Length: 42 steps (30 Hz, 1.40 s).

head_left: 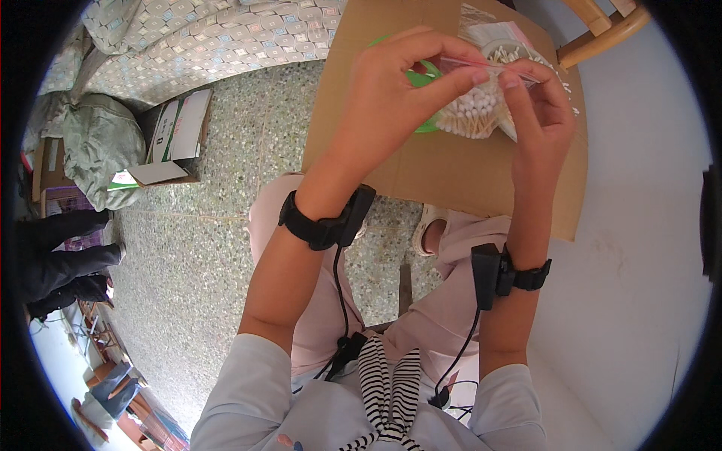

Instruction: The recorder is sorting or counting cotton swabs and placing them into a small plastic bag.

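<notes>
My left hand [391,86] and my right hand [543,113] both pinch the top edge of a clear zip bag [470,120], with the pinkish-red seal strip stretched between thumbs and fingertips. White-tipped cotton swabs show through the bag's plastic. Behind it, partly covered by the bag and my right hand, is a white round container holding more cotton swabs [505,55]. A green round rim [427,124] peeks out beside and below my left hand; what it belongs to is mostly hidden. All this is over a brown cardboard surface [376,161].
More plastic packaging [492,32] lies at the far end of the cardboard. A wooden chair part [602,45] is at the far right, near the white wall [639,150]. On the left floor sit an open carton [177,135] and a grey-green sack [101,143]. Another person's legs [68,252] show farther left.
</notes>
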Each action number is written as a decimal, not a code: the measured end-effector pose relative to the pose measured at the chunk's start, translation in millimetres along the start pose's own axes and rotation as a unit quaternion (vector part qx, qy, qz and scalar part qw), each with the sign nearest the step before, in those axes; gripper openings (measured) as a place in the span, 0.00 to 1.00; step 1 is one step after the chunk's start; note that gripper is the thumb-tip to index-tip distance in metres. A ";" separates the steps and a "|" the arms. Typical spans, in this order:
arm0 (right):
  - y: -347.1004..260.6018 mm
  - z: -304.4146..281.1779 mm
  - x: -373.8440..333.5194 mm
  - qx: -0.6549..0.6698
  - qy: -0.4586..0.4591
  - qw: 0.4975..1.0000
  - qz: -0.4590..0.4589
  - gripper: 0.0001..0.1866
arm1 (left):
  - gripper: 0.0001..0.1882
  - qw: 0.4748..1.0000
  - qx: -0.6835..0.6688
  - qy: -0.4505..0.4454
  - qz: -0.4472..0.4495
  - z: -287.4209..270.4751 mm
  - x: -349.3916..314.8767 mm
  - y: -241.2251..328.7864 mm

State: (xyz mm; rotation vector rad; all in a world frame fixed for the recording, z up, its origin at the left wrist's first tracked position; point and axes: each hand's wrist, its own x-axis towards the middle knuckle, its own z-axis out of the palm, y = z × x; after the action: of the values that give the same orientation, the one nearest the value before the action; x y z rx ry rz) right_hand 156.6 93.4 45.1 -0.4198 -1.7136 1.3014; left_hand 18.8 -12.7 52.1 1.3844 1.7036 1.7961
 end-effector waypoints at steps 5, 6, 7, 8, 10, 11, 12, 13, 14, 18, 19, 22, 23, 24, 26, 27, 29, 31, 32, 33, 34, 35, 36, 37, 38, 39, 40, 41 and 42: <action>-2.6 -0.8 -1.1 -0.003 -0.006 1.000 0.011 0.07 | 0.09 1.000 -0.006 0.006 0.006 0.5 0.3 -0.6; -2.4 -1.3 -1.1 -0.003 -0.006 1.000 0.011 0.07 | 0.09 1.000 -0.007 0.006 0.006 0.5 0.1 -0.4; -2.2 -1.9 -1.0 0.000 -0.007 1.000 0.008 0.07 | 0.09 1.000 -0.005 0.005 0.003 0.5 -0.2 0.0; -2.1 -2.3 -0.9 0.002 -0.009 1.000 0.005 0.07 | 0.09 1.000 -0.004 0.004 -0.001 0.6 -0.3 0.2; -3.0 -1.3 -1.2 -0.001 -0.008 1.000 0.002 0.07 | 0.09 1.000 -0.004 0.007 0.016 1.2 0.0 -2.5; -3.3 -0.9 -1.3 -0.005 -0.007 1.000 -0.001 0.07 | 0.09 0.999 -0.005 0.009 0.033 1.4 0.0 -3.4; -2.8 -1.3 -1.4 -0.005 -0.007 1.000 -0.001 0.07 | 0.09 0.999 -0.005 0.009 0.033 1.4 0.0 -2.9; -1.8 -1.9 -1.6 -0.006 -0.006 1.000 -0.006 0.07 | 0.08 1.000 -0.001 0.006 0.029 1.1 0.1 -1.8; -1.2 -2.4 -1.7 -0.007 -0.006 1.000 -0.011 0.07 | 0.08 1.000 0.003 0.003 0.025 1.1 0.1 -1.3; -1.6 -1.7 -1.7 -0.013 -0.024 0.999 -0.028 0.07 | 0.08 1.000 0.006 0.003 0.029 -0.2 0.7 -2.2; -3.2 -1.6 -2.3 -0.014 -0.021 1.000 -0.017 0.07 | 0.08 1.000 0.003 0.001 0.027 -0.4 0.7 -2.2; -5.3 -0.4 -2.1 -0.016 -0.019 1.000 -0.009 0.07 | 0.08 1.000 0.001 0.001 0.029 -0.6 1.0 -2.7; -5.5 -0.1 -1.9 -0.018 -0.019 1.000 -0.011 0.08 | 0.08 0.999 0.002 0.003 0.033 -0.7 1.1 -2.8; -5.1 -0.6 -1.9 -0.018 -0.019 1.000 -0.011 0.08 | 0.08 0.999 0.002 0.003 0.032 -0.5 0.9 -2.1; -3.9 -2.1 -1.8 -0.009 -0.022 1.000 -0.008 0.08 | 0.08 1.000 -0.012 0.005 0.004 -0.3 0.4 0.3; -3.5 -2.3 -1.6 -0.009 -0.022 1.000 -0.008 0.08 | 0.08 1.000 -0.012 0.005 0.004 -0.3 0.4 0.2; -3.0 -2.6 -1.2 -0.003 -0.020 1.000 -0.011 0.08 | 0.09 1.000 0.001 0.004 0.019 -0.4 0.8 -0.4; -3.2 -2.7 -1.0 -0.004 -0.021 1.000 -0.009 0.08 | 0.09 1.000 0.001 0.004 0.024 -0.5 1.2 -1.7; -3.3 -2.8 -0.8 -0.004 -0.022 1.000 -0.006 0.08 | 0.09 1.000 0.001 0.004 0.029 -0.5 1.3 -2.1; -3.1 -3.0 -0.7 -0.004 -0.022 1.000 -0.006 0.08 | 0.09 1.000 0.001 0.004 0.029 -0.5 1.3 -2.4; -2.9 -3.2 -0.6 -0.001 -0.027 1.000 -0.008 0.08 | 0.09 1.000 -0.003 0.005 0.028 -0.4 1.3 -2.7; -2.7 -3.3 -0.6 0.001 -0.032 0.999 -0.009 0.08 | 0.09 1.000 -0.006 0.005 0.026 -0.3 1.2 -2.9; -3.0 -3.1 -0.7 0.002 -0.032 0.999 -0.009 0.08 | 0.09 1.000 -0.006 0.005 0.026 -0.3 1.0 -2.3; -3.5 -2.6 -0.8 0.004 -0.028 1.000 -0.002 0.08 | 0.09 1.000 -0.003 0.004 0.022 -0.4 0.7 -1.1; -3.6 -2.2 -0.9 0.006 -0.024 1.000 0.005 0.08 | 0.09 1.000 0.000 0.002 0.018 -0.4 0.4 -0.5; -4.2 -2.5 -0.6 0.006 -0.024 1.000 0.004 0.08 | 0.09 1.000 -0.001 0.002 0.018 0.1 0.7 -0.2; -4.7 -2.7 -0.3 0.001 -0.019 1.000 0.002 0.08 | 0.09 1.000 0.000 0.001 0.022 0.5 1.0 -0.1; -5.2 -2.9 -0.1 -0.004 -0.014 1.000 0.000 0.08 | 0.09 1.000 0.000 0.001 0.026 0.9 1.2 0.2; -5.1 -2.6 -0.2 -0.003 -0.014 1.000 0.001 0.08 | 0.09 1.000 0.001 0.001 0.025 0.9 1.3 0.3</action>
State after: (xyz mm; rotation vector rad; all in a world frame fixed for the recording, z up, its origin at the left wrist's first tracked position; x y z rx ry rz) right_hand 160.0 92.8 49.6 -0.4086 -1.7418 1.3083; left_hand 19.0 -11.3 52.7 1.4395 1.6849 1.8239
